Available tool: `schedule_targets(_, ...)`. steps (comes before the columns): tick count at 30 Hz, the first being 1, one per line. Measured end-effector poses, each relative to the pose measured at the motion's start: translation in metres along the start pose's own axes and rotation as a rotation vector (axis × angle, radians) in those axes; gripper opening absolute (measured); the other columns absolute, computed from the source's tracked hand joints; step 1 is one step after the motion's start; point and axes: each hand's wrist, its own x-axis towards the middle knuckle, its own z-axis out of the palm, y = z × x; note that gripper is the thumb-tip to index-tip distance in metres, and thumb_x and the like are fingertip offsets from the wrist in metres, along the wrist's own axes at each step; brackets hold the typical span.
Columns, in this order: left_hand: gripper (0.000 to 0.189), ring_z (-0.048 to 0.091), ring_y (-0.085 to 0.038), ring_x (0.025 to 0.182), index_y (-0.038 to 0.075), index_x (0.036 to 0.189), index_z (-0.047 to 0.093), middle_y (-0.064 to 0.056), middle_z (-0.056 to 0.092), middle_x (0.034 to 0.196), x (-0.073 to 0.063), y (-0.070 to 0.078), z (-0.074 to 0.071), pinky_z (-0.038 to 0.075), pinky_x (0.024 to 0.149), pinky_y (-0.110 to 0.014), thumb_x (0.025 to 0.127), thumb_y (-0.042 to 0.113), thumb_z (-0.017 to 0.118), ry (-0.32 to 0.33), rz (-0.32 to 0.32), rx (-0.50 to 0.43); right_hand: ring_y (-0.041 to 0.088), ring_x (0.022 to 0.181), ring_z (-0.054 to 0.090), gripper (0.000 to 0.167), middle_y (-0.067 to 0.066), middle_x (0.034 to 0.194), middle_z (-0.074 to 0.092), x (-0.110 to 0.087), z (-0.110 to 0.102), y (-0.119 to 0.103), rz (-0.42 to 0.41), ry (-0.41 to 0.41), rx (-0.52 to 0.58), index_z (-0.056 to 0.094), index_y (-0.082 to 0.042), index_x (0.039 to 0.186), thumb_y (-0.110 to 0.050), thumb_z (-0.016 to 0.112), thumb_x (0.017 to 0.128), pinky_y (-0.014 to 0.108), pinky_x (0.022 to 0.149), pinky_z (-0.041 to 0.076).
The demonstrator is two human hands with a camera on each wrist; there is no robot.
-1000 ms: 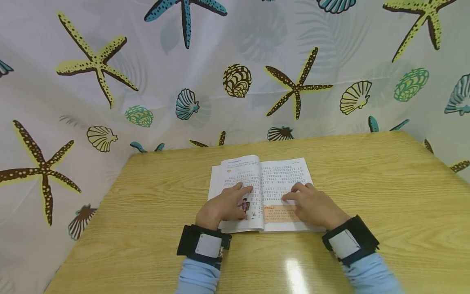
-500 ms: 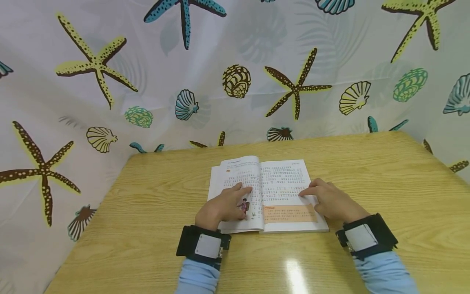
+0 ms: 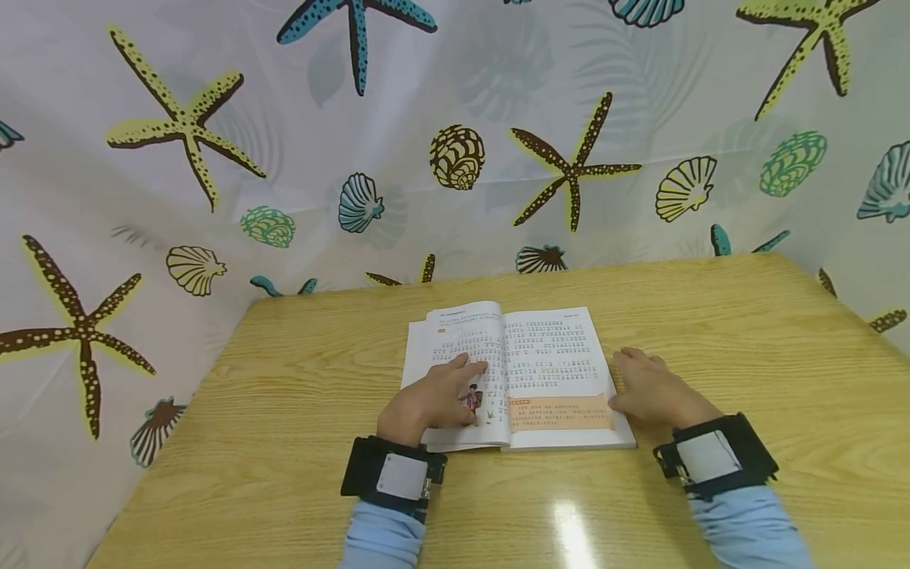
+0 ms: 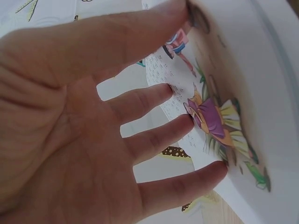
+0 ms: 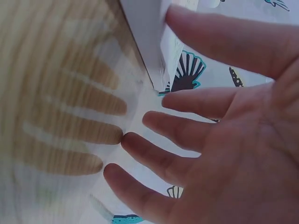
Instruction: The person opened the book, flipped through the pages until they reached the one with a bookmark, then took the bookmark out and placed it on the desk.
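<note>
Lower centre: open white-paged book (image 3: 554, 348) on pale wooden worktop (image 3: 306, 379), left page being touched by bare left hand (image 3: 429, 401), right edge flanked by bare right hand (image 3: 656, 392); fingers spread on both.

In the head view, the print (image 3: 550, 370) of the book (image 3: 515, 387) was too small to be read, part of the left page (image 3: 495, 395) was covered by the left grip (image 3: 429, 401), and both sleeves (image 3: 384, 537) were cut by the lower edge. In the right wrist view, the right grip (image 5: 224, 144) was cut at the right.
</note>
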Motion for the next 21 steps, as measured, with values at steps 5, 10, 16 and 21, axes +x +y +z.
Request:
schedule_targets(5, 0.075, 0.029, -0.039, 0.148, 0.015, 0.152, 0.049, -0.014, 0.03, 0.163, 0.0, -0.001, 0.0, 0.033, 0.113, -0.058, 0.085, 0.007, 0.081, 0.004, 0.002, 0.0, 0.067, 0.132, 0.03, 0.062, 0.045, 0.146, 0.032, 0.0, -0.002, 0.001, -0.009, -0.026, 0.006, 0.045, 0.019, 0.139, -0.006, 0.069, 0.088, 0.072, 0.105, 0.032)
schedule_targets(10, 0.074, 0.029, -0.039, 0.148, 0.015, 0.152, 0.049, -0.014, 0.03, 0.163, -0.001, -0.001, 0.0, 0.033, 0.113, -0.058, 0.085, 0.007, 0.081, 0.005, 0.002, -0.001, 0.065, 0.133, 0.03, 0.06, 0.044, 0.147, 0.033, -0.001, -0.001, -0.004, -0.015, -0.027, -0.026, 0.044, 0.019, 0.14, -0.004, 0.067, 0.09, 0.072, 0.105, 0.031)
schedule_targets(16, 0.074, 0.029, -0.039, 0.148, 0.015, 0.152, 0.049, -0.014, 0.03, 0.164, -0.001, -0.001, -0.001, 0.032, 0.114, -0.058, 0.085, 0.007, 0.081, 0.001, -0.002, -0.005, 0.055, 0.125, 0.047, 0.054, 0.037, 0.138, 0.05, -0.001, 0.001, -0.012, -0.074, 0.103, -0.088, 0.053, 0.015, 0.135, 0.0, 0.07, 0.087, 0.067, 0.1, 0.042)
schedule_targets(21, 0.074, 0.029, -0.039, 0.148, 0.015, 0.152, 0.049, -0.014, 0.03, 0.163, 0.0, -0.001, -0.001, 0.033, 0.114, -0.058, 0.085, 0.007, 0.081, 0.002, -0.001, -0.001, 0.028, 0.078, 0.061, 0.035, 0.017, 0.093, 0.066, 0.0, 0.0, -0.014, -0.174, 0.277, 0.015, 0.063, 0.01, 0.118, 0.011, 0.07, 0.083, 0.04, 0.068, 0.054)
